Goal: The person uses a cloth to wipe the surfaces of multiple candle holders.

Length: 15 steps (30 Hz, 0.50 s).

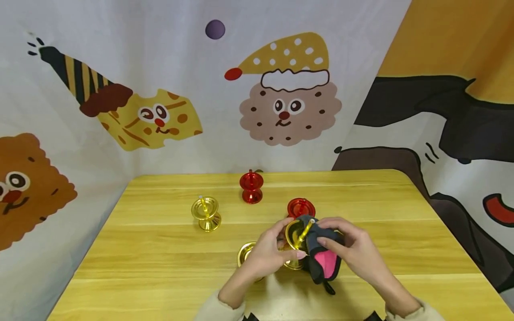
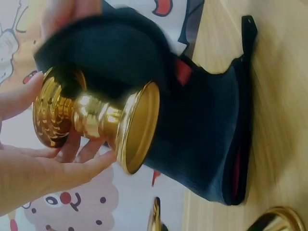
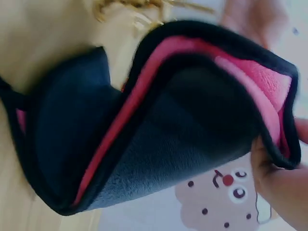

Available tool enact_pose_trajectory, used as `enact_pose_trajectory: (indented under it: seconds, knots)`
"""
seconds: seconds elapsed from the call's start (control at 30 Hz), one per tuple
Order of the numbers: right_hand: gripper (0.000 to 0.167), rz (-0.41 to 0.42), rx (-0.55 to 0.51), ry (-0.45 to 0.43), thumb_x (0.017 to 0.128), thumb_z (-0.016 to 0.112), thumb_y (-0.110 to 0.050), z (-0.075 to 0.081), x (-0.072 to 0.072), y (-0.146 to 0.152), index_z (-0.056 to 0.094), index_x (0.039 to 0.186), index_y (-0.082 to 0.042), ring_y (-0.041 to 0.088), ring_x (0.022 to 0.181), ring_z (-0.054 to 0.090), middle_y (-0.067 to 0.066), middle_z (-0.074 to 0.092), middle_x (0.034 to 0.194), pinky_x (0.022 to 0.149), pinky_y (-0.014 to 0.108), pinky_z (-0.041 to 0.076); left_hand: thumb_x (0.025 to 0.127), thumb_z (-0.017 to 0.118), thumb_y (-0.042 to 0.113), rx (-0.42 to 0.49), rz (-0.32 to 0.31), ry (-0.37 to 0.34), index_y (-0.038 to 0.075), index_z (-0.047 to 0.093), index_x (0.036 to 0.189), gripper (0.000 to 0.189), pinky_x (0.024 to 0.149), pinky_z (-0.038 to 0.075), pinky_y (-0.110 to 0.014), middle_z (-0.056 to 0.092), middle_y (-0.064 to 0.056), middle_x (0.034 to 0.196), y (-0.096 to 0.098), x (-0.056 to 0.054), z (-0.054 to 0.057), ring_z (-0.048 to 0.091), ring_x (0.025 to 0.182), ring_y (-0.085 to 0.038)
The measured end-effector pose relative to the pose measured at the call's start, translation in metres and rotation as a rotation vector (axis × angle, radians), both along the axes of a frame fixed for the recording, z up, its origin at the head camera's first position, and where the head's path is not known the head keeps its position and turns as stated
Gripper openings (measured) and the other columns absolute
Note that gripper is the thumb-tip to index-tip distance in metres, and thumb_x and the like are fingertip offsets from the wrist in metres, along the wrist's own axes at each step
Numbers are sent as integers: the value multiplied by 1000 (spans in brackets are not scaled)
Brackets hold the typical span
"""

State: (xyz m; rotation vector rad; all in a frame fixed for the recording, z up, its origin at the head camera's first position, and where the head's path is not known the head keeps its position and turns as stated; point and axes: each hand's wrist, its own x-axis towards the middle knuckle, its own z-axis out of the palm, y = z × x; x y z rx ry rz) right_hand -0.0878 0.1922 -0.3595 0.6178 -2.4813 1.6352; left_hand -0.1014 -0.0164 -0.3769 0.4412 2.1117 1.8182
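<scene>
My left hand [image 1: 265, 255] holds a shiny gold candle holder [image 2: 91, 115] by its side, tilted above the table. A yellow stick [image 1: 305, 233] rises from its dish. My right hand [image 1: 359, 249] pinches a dark grey cloth [image 3: 168, 125] with pink lining and black edging, thumb on one side and fingers on the other. In the head view the cloth lies against the holder's right side, folded, with a small loop hanging below. How far it wraps the far side of the holder is hidden.
Behind the hands stand two red candle holders, one farther back [image 1: 251, 195] and one partly covered by the cloth [image 1: 300, 207]. A gold candle holder [image 1: 209, 221] is at the left; another gold one [image 1: 242, 253] is partly hidden by my left hand. The wooden table [image 1: 160, 276] meets a printed curtain.
</scene>
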Motion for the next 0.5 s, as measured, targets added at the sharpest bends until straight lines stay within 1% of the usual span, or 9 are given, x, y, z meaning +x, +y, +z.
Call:
enact_pose_trajectory:
  seconds: [0.1, 0.17, 0.2, 0.27, 0.33, 0.4, 0.5]
  knots:
    - [27, 31, 135, 61, 82, 66, -3, -7, 3, -7, 63, 108, -6, 11, 98, 55, 8, 53, 116, 74, 23, 52, 75, 73, 3, 22, 20, 6, 1, 36, 136, 72, 91, 45, -30, 50, -12, 122, 1, 1, -1, 53, 109, -23]
    - [28, 17, 199, 82, 82, 67, -7, -10, 5, -9, 63, 109, -10, 11, 98, 54, 5, 51, 117, 76, 21, 50, 75, 72, 0, 42, 22, 4, -1, 34, 136, 72, 95, 41, -32, 49, -12, 122, 1, 1, -2, 50, 113, -23]
    - [28, 14, 208, 87, 81, 68, -6, -11, 6, -9, 63, 108, -10, 11, 98, 53, 5, 50, 117, 76, 21, 50, 76, 72, 0, 48, 19, 3, -1, 34, 136, 72, 96, 40, -33, 48, -12, 123, 1, 1, -2, 49, 115, -23]
    - [26, 21, 190, 85, 80, 68, -3, -11, 6, -9, 63, 105, -10, 12, 94, 54, 6, 48, 114, 74, 22, 50, 75, 72, -1, 52, 3, 10, 0, 35, 136, 72, 98, 37, -33, 47, -13, 125, 1, 1, -3, 47, 117, -23]
    - [24, 28, 168, 91, 78, 68, 3, -12, 5, -8, 64, 99, -9, 10, 91, 54, 8, 49, 111, 70, 22, 51, 75, 72, -1, 58, -38, 1, 0, 35, 136, 72, 97, 38, -31, 45, -14, 130, 1, 1, -4, 46, 118, -23]
    - [26, 37, 158, 114, 75, 68, 9, -11, 4, -7, 65, 94, -8, 8, 89, 54, 10, 51, 108, 66, 22, 52, 75, 72, -2, 57, -97, -6, 0, 35, 136, 71, 94, 40, -27, 43, -15, 133, 0, 1, -4, 47, 117, -22]
    - [33, 45, 190, 176, 70, 67, 18, -10, 0, -5, 67, 89, -9, 8, 90, 53, 9, 54, 105, 63, 22, 50, 76, 70, -2, 64, -201, -42, -3, 33, 136, 71, 87, 45, -23, 45, -15, 130, -1, 1, -4, 52, 112, -20]
